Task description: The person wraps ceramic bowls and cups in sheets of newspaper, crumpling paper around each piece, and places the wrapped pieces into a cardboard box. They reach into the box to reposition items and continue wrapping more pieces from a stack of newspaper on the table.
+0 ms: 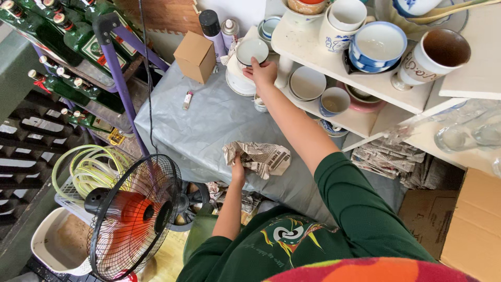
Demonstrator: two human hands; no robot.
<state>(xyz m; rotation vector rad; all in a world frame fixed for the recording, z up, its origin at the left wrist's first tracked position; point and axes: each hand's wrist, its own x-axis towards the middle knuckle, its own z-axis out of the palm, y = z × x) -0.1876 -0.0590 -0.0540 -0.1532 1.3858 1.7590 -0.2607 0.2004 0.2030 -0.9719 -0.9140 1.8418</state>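
Your right hand [262, 71] reaches out to the low end of the white shelf [334, 62], fingers curled over the near rim of a small white bowl [252, 50] with a dark edge, gripping it where it sits on a stack of white plates [239, 83]. Your left hand [238, 168] is closed around a crumpled sheet of newspaper [259, 157], holding it just above the grey plastic sheet [209, 120] that covers the table. Beside the bowl stand two spray cans [219, 31] and a small cardboard box [196, 56]. The shelf carries more cups and bowls, among them a blue-and-white bowl [378, 46] and a brown-lined mug [436, 56]. A black-caged fan [134, 215] with orange blades stands near your left elbow, and green bottles [62, 31] lie on a rack at the left.
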